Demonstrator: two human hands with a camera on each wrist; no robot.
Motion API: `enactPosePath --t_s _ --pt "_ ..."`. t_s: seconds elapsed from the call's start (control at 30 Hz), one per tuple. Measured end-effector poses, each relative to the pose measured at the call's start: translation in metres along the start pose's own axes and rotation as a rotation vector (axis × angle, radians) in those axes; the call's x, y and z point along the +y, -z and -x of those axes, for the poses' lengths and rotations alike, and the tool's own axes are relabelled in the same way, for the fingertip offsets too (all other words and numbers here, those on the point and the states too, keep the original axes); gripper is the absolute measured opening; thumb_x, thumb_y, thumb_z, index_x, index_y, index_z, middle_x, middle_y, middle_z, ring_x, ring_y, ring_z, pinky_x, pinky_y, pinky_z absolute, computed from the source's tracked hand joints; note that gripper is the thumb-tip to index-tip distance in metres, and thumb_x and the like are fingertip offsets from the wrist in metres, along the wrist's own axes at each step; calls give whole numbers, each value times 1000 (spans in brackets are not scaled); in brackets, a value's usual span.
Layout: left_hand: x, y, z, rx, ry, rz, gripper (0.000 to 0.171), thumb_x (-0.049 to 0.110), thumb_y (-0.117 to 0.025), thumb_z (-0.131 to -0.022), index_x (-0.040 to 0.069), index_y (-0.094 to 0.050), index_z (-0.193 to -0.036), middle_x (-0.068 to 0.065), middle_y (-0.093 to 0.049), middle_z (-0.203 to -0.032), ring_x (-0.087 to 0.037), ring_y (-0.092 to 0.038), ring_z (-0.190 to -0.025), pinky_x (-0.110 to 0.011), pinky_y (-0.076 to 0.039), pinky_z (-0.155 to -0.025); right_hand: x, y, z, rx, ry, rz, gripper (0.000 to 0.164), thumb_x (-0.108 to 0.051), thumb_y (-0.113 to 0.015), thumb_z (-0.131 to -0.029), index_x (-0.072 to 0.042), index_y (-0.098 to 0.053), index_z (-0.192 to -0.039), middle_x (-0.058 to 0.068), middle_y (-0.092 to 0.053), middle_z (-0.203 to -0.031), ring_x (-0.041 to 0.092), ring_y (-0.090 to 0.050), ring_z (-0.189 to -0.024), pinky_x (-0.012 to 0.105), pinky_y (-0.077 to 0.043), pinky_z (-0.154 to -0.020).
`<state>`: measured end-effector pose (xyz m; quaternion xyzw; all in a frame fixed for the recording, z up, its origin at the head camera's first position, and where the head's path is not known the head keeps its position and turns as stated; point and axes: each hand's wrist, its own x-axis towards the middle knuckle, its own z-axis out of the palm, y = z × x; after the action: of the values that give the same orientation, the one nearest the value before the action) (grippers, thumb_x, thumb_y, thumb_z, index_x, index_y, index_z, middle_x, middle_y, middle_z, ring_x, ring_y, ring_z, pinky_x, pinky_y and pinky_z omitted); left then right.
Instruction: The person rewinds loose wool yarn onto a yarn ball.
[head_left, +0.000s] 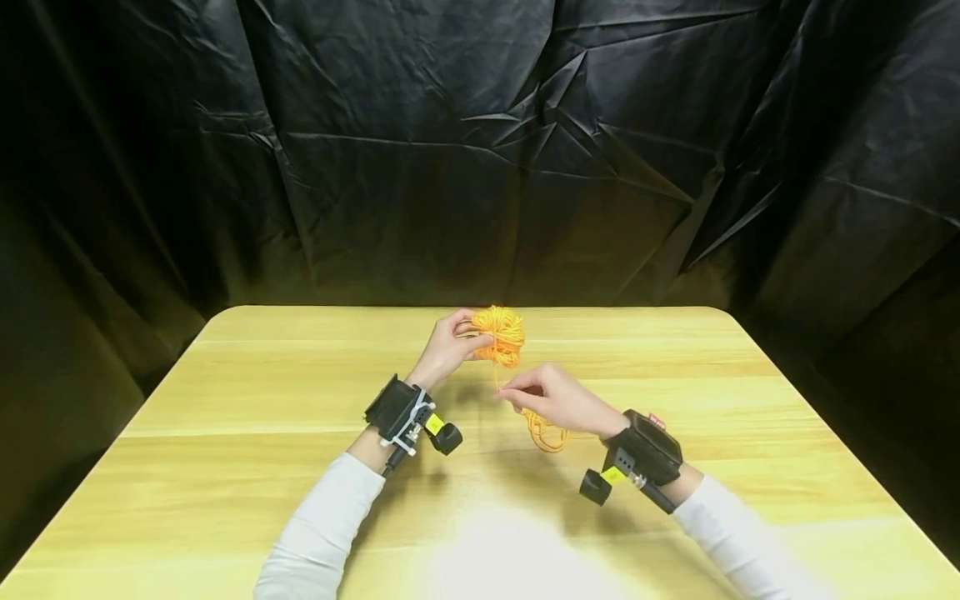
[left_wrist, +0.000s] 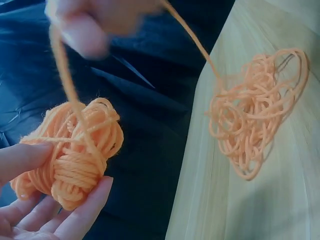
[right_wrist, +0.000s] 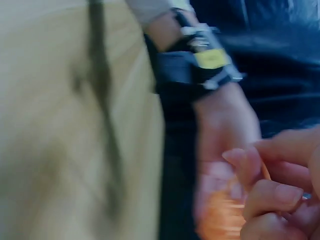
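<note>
My left hand (head_left: 444, 348) grips a ball of orange yarn (head_left: 500, 335), thumb on one side and fingers beneath it, held up over the far part of the table. Just below and to the right of it, my right hand (head_left: 553, 398) pinches the yarn strand (left_wrist: 64, 70) between thumb and fingertips. That strand runs taut from the wound ball to the pinch. Past the right hand it slants down to a loose tangled heap of yarn (left_wrist: 250, 112) lying on the table. In the right wrist view the ball (right_wrist: 222, 215) is blurred and partly covered by fingers.
The wooden table (head_left: 247, 467) has rounded far corners, and a black curtain (head_left: 405, 217) hangs behind it. Each wrist wears a black strap with a small camera, the left camera (head_left: 447, 438) and the right camera (head_left: 596, 487). A bright glare lies on the near tabletop.
</note>
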<state>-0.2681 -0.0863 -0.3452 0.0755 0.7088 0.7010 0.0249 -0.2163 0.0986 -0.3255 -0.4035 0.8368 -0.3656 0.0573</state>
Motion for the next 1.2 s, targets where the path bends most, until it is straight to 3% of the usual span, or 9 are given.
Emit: enactPosePath --t_s 0.17,0.3,0.47,0.57,0.77,0.93,1.07,1.2 --pt "-1 1 1 -10 12 -62 38 1 -64 -78 0 -49 -113 -20 -59 -109 -18 -60 -85 -31 -53 -70 -21 30 -3 -4 38 83 13 -12 -60 -84 -3 -70 -89 -3 -60 -63 3 -42 -48 17 -34 -43" --pt "-1 1 3 -95 11 -72 48 0 -63 -79 4 -44 -124 -21 -57 -110 -20 -58 -89 -33 -52 -72 -31 51 -9 44 11 71 16 -8 -62 -82 1 -68 -94 3 -66 -70 8 -44 -47 20 -27 -40" --pt "-1 0 7 -239 -34 -98 46 -1 -61 -81 1 -47 -124 -19 -56 -112 -23 -58 -94 -34 -52 -74 -27 69 -22 136 -61 -94 21 -10 -61 -84 -1 -66 -101 9 -67 -80 16 -47 -53 24 -32 -44" --pt "-1 0 9 -306 -60 -106 41 -2 -59 -81 0 -49 -120 -19 -55 -113 -27 -59 -97 -35 -52 -74 -18 74 -29 201 -80 -209 22 -14 -61 -84 -1 -65 -102 8 -65 -78 18 -37 -47 25 -32 -43" --pt "1 1 11 -382 -57 -99 40 -2 -58 -81 -1 -46 -120 -19 -52 -114 -31 -55 -105 -37 -51 -77 11 68 -44 338 -97 -400 25 -11 -58 -86 6 -61 -104 5 -64 -78 17 -44 -52 21 -36 -47" --pt "3 2 11 -379 -90 -85 38 0 -58 -82 -1 -47 -118 -18 -55 -112 -26 -57 -100 -35 -49 -81 39 47 -48 407 -188 -424 25 -10 -57 -87 7 -61 -106 5 -66 -83 16 -57 -68 22 -47 -64" --pt "5 2 9 -309 -131 -81 35 0 -59 -81 -2 -50 -116 -17 -59 -108 -20 -59 -94 -32 -48 -82 55 25 -44 394 -302 -452 26 -6 -50 -90 8 -57 -110 16 -63 -103 10 -59 -82 27 -49 -78" --pt "6 2 8 -211 -126 -27 35 -2 -59 -82 -3 -50 -116 -18 -59 -107 -15 -59 -89 -32 -49 -79 61 1 -36 380 -388 -488 25 2 -43 -86 14 -55 -105 12 -64 -89 7 -55 -74 26 -47 -74"
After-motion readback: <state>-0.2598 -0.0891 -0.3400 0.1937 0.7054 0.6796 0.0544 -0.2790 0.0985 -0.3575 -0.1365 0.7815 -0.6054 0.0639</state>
